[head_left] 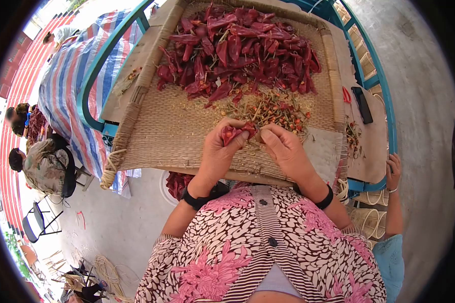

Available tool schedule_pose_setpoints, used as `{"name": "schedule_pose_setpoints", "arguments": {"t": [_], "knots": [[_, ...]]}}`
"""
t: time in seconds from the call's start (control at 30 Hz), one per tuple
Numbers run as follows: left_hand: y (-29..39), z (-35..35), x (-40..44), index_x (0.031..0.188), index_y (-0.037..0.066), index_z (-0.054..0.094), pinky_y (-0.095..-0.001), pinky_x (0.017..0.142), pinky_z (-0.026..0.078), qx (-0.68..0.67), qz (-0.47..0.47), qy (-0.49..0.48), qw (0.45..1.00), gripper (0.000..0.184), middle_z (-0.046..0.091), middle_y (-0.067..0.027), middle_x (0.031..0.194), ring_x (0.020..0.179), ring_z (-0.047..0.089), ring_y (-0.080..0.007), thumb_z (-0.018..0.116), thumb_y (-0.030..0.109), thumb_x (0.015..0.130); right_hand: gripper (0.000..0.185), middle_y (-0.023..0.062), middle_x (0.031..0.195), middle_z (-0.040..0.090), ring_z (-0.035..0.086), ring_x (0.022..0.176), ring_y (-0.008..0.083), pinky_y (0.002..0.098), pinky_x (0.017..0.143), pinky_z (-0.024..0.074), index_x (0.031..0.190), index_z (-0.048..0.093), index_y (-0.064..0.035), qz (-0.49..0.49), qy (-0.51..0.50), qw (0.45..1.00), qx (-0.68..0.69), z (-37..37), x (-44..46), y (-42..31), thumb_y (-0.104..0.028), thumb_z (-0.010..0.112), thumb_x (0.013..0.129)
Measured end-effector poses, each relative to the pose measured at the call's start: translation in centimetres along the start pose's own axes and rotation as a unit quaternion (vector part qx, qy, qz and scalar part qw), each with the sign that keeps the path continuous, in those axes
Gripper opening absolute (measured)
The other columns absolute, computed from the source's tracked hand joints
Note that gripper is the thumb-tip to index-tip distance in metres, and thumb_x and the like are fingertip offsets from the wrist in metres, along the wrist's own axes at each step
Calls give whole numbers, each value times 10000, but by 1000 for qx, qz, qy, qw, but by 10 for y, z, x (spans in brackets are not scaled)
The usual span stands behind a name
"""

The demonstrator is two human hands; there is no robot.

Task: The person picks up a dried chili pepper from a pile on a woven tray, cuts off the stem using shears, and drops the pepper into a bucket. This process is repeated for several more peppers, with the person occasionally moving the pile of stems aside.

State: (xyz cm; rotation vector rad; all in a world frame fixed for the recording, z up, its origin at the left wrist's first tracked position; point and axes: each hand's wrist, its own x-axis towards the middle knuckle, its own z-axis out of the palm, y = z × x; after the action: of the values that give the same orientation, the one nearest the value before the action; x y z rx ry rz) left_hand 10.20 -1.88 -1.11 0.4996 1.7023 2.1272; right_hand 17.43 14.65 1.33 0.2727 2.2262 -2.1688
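Observation:
My left hand [221, 149] is closed around a dried red chili pepper [230, 134], its wrinkled skin showing past the thumb. Close beside it, my right hand [287, 152] has thumb and forefinger pressed together near the pepper's end; whatever is between them is too small to make out. Both hands are above the near part of a woven tray [167, 139]. Behind them on the tray lies a loose pile of chili stems and caps [283, 113]. A large heap of dried red chilies [237, 50] covers the far part.
A black phone [362, 105] and red-handled scissors [346, 95] lie right of the tray, inside a teal metal frame [376, 65]. Below the tray's edge stands a white basin [165, 188] with red chilies. Another person's hand [393, 166] touches the frame. People sit at left.

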Motion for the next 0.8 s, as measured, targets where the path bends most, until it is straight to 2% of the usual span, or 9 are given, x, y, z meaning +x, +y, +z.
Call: {"name": "schedule_pose_setpoints", "arguments": {"t": [0.03, 0.13, 0.23, 0.53, 0.6, 0.63, 0.67, 0.77, 0.8], "knots": [[2, 0, 0, 1012, 35, 600, -208, 645, 428, -2, -12, -1, 1000, 105, 596, 19, 813, 708, 527, -54, 618, 58, 911, 233, -6, 582, 464, 388, 452, 56, 248, 405, 316, 996, 597, -108, 60, -36, 990, 121, 0, 0, 0, -335, 554, 971], [9, -3, -1, 1019, 43, 603, -205, 640, 420, -18, -46, -13, 999, 111, 594, 22, 825, 717, 520, -49, 620, 77, 915, 241, -64, 581, 390, 274, 414, 37, 214, 369, 228, 966, 556, -132, 187, -41, 934, 303, 6, -8, -7, -368, 512, 989], [10, -4, 1, 1029, 37, 599, -211, 664, 443, -58, -72, -35, 995, 117, 593, 23, 865, 740, 518, -47, 617, 80, 921, 255, -51, 585, 391, 275, 397, 46, 208, 348, 235, 935, 523, -136, 253, -38, 880, 401, 8, -12, -11, -385, 504, 988], [8, -5, 3, 1038, 41, 589, -199, 648, 415, -83, -77, -80, 990, 122, 589, 23, 834, 735, 514, -45, 607, 71, 921, 259, -63, 573, 346, 280, 391, 42, 205, 343, 233, 1009, 533, -132, 250, -103, 796, 541, 8, -10, 0, -382, 467, 1001], [-2, -9, -2, 1046, 50, 589, -184, 601, 374, -52, -54, -116, 990, 138, 592, 24, 805, 718, 521, -39, 612, 93, 917, 275, -61, 572, 349, 289, 390, 44, 202, 343, 234, 1025, 537, -124, 193, -81, 776, 596, -10, 1, -1, -387, 461, 1001], [1, -8, -4, 1047, 49, 582, -187, 622, 391, -62, -82, -91, 991, 147, 594, 20, 824, 732, 527, -41, 620, 78, 908, 283, -60, 572, 351, 294, 389, 45, 200, 344, 234, 1033, 539, -121, 165, -71, 763, 621, -21, 7, -1, -390, 459, 1001], [6, -6, -8, 1049, 48, 576, -190, 642, 409, -71, -111, -64, 989, 159, 596, 16, 844, 745, 532, -44, 628, 64, 899, 313, -53, 577, 358, 305, 391, 45, 199, 348, 244, 1051, 541, -112, 145, -59, 796, 585, -30, 10, 4, -405, 444, 1003], [14, -1, -10, 1038, 47, 566, -200, 691, 444, -35, -116, 10, 993, 185, 581, 15, 863, 763, 527, -52, 648, 30, 873, 344, -51, 584, 359, 308, 398, 43, 201, 349, 251, 1044, 543, -92, 218, -53, 745, 629, -39, 10, 7, -413, 426, 1008], [15, 1, -10, 1032, 47, 564, -205, 705, 452, -15, -106, 32, 994, 192, 573, 16, 863, 765, 522, -55, 654, 20, 864, 388, -41, 586, 352, 310, 410, 45, 203, 349, 264, 991, 523, -36, 278, -22, 685, 673, -39, 8, 7, -406, 409, 1014]]}}
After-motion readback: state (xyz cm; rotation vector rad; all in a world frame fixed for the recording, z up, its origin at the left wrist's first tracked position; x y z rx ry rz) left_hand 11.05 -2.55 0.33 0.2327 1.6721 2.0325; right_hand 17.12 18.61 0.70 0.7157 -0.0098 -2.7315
